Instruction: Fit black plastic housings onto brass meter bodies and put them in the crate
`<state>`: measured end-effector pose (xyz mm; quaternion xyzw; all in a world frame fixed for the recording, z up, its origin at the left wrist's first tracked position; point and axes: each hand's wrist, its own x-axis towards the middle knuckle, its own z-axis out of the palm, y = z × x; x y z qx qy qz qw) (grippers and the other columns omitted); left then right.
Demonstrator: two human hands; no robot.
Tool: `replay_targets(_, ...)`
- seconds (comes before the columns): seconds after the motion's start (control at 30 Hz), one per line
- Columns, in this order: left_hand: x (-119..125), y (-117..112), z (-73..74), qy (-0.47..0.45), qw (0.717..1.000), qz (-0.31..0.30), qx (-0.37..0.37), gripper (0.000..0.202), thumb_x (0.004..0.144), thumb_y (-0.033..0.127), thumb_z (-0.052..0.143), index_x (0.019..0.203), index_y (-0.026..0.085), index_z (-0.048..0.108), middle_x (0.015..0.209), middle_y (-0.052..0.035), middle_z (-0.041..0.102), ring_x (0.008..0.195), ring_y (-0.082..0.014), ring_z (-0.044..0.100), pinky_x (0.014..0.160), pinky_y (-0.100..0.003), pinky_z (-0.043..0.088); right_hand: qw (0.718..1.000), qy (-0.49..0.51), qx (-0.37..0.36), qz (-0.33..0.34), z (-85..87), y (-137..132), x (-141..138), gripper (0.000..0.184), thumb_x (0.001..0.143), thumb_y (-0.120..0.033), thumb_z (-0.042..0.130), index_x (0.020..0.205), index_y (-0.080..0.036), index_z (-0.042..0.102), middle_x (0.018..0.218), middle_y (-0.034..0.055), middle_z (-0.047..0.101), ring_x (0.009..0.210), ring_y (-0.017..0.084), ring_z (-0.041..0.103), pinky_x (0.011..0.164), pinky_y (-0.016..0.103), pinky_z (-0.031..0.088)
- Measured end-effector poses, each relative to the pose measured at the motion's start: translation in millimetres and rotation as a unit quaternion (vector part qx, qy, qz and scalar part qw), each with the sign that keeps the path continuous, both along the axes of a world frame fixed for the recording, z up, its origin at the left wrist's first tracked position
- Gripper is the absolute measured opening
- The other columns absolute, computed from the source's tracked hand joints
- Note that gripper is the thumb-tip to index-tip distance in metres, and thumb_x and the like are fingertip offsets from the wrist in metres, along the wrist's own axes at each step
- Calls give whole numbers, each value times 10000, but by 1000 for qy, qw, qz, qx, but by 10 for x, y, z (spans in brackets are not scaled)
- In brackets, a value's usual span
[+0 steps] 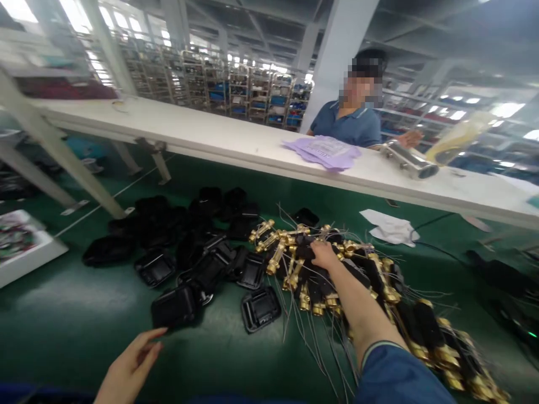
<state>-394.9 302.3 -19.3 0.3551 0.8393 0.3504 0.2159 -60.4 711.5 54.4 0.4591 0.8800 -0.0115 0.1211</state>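
My left hand point(132, 365) is held over the near left of the green table, its fingers apart and nothing in them. Just beyond its fingertips lies a black plastic housing point(173, 307). My right hand point(324, 255) reaches into a heap of brass pipe fittings point(275, 259) with black middles and thin grey wires. Its fingers are bent around the black part of one brass pipe fitting point(305, 247); the fingertips are partly hidden. Between the hands, an open rectangular black housing point(261, 308) lies beside the trailing wires.
More black housings point(155, 219) are piled at the back left. A white box point(27, 247) with small parts stands far left. Across the back runs a raised white shelf point(202, 134) holding purple sheets point(322, 151) and a metal cylinder point(408, 160). A person point(349, 120) is behind it. White paper point(389, 227) lies below.
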Motion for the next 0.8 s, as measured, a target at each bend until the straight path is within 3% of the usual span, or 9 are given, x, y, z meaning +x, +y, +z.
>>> replay_targets(0.13,73,1,72,-15,1000,-4,-6,376,739,451,466,1024,238,586,909,-41,654,834,-227,620,735,-344,518,999,32,-25,11,220,-109,-94,327,647,-260,615,928,-94,598,1117,181,553,948,259,555,805,329,373)
replay_targets(0.23,159,44,9,59,998,-13,28,448,750,373,496,1164,204,508,1151,-84,561,1093,-240,517,932,-383,446,984,120,-89,-101,395,-413,-47,307,645,-351,609,861,-133,610,910,135,636,791,240,595,688,313,413)
replay_targets(0.3,175,116,-75,107,993,-12,55,591,722,348,558,1270,181,416,1313,-115,434,1245,-266,374,1054,-439,323,947,231,-144,-172,473,-802,48,374,626,-431,629,868,-147,603,795,106,656,738,242,602,660,322,430)
replay_targets(0.37,103,214,-174,90,993,33,65,744,681,351,625,1334,156,326,1409,-144,306,1314,-292,260,1096,-469,236,881,361,-205,-226,478,-1318,125,491,601,-524,645,919,-153,590,771,99,668,720,247,608,653,335,448)
replay_targets(0.43,-56,313,-275,-6,991,123,51,806,684,366,641,1354,115,272,1428,-185,264,1335,-306,216,1107,-473,195,790,474,-277,-274,402,-1892,125,582,595,-598,644,970,-156,581,800,112,680,706,247,612,644,341,460)
replay_targets(0.5,-255,385,-362,-113,975,187,24,766,722,374,614,1343,74,280,1388,-223,329,1320,-318,256,1101,-483,191,678,567,-356,-305,275,-2442,29,634,620,-667,595,1007,-166,583,883,132,683,690,237,615,619,335,465)
replay_targets(0.6,-499,427,-445,-200,964,173,19,690,734,368,616,1307,84,358,1305,-200,462,1245,-291,398,1079,-437,261,539,612,-458,-354,80,-3083,-245,665,699,-731,452,998,-159,614,890,143,682,656,210,607,598,317,464)
replay_targets(0.67,-586,430,-455,-258,956,138,34,639,701,379,655,1243,111,448,1223,-154,553,1151,-249,503,1036,-371,344,494,600,-500,-382,-15,-3344,-446,629,751,-689,433,958,-132,641,831,138,681,665,198,605,624,304,468)
replay_targets(0.8,-638,404,-343,-360,926,100,50,586,598,476,725,1023,96,589,1008,-144,661,921,-247,626,854,-353,490,458,624,-504,-383,-129,-3540,-736,507,758,-597,530,1025,-174,614,984,117,666,829,210,614,763,329,477)
